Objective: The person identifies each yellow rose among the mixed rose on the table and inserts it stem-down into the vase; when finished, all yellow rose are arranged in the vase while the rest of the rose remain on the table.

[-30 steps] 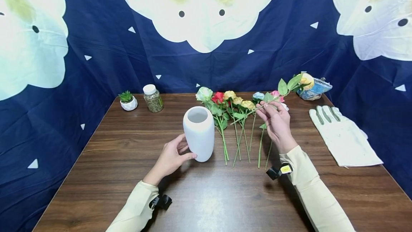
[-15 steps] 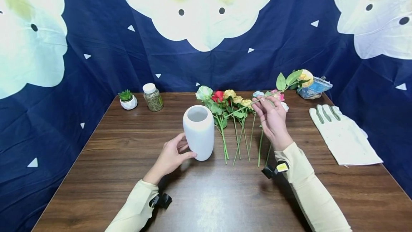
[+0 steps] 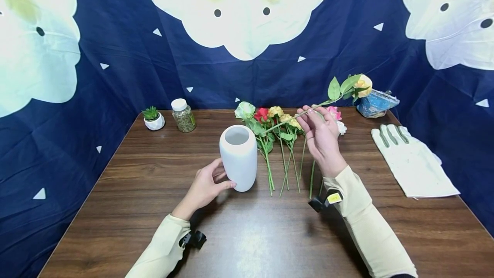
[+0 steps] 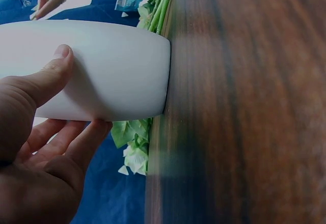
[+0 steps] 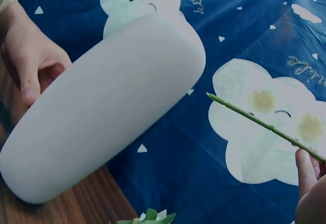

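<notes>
A white vase (image 3: 240, 162) stands upright on the table, its mouth facing up. My left hand (image 3: 206, 190) grips its lower left side, thumb in front and fingers behind, as the left wrist view shows on the vase (image 4: 117, 71). My right hand (image 3: 322, 138) pinches the green stem of a yellow rose (image 3: 363, 86) above the table. The bloom points up to the right; the bare stem end (image 5: 214, 98) points left toward the vase, apart from it. Beneath and beside the right hand lie several artificial flowers, among them a red rose (image 3: 261, 114) and a pale green one (image 3: 245, 110).
At the back left stand a small potted succulent (image 3: 153, 119) and a white-lidded jar (image 3: 183, 116) of dried herbs. A blue bag (image 3: 376, 104) sits at the back right corner. White gloves (image 3: 414, 162) lie on the right of the wooden table (image 3: 154, 183).
My right hand has moved left and upward, raising the yellow rose and carrying its stem end closer to the vase. The left hand has stayed on the vase.
</notes>
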### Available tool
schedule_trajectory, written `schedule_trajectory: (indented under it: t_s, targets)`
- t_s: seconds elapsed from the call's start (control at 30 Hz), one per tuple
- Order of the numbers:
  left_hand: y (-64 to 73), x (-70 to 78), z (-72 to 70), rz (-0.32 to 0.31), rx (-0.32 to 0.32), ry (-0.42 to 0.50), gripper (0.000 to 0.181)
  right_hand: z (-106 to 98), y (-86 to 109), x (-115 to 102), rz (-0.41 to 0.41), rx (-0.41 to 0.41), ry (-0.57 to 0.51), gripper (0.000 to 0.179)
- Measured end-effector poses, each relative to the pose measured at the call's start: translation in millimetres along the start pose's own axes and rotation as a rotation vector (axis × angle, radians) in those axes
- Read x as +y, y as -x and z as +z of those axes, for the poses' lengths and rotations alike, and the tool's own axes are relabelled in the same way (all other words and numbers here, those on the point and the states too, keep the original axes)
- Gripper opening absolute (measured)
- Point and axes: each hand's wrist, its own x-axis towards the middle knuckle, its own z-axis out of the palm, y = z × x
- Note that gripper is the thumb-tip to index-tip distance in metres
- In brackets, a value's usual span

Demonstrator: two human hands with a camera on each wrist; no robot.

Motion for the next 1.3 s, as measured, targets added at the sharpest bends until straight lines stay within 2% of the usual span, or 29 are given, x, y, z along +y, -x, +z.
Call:
schedule_trajectory:
  t_s: [0.23,0.47,0.83,1.17,1.3]
  targets:
    - [0.0,0.0,0.3,0.004,0.000,0.002,0.068,18.5,3.0,1.3,0.015,-0.031,0.028,0.019]
    - [-0.5,0.6,0.7,0.000,0.000,0.006,0.069,35.1,4.6,2.6,-0.004,-0.090,0.003,0.022]
    - [-0.1,0.2,0.4,-0.001,-0.005,0.018,0.069,53.3,12.4,14.0,-0.019,-0.176,0.146,0.028]
    - [-0.2,-1.1,0.3,0.019,-0.006,0.021,0.068,63.7,15.7,21.9,0.000,-0.249,0.262,0.015]
    - [-0.1,-1.5,0.2,0.019,-0.007,0.020,0.068,67.8,15.1,25.9,0.014,-0.286,0.318,0.016]
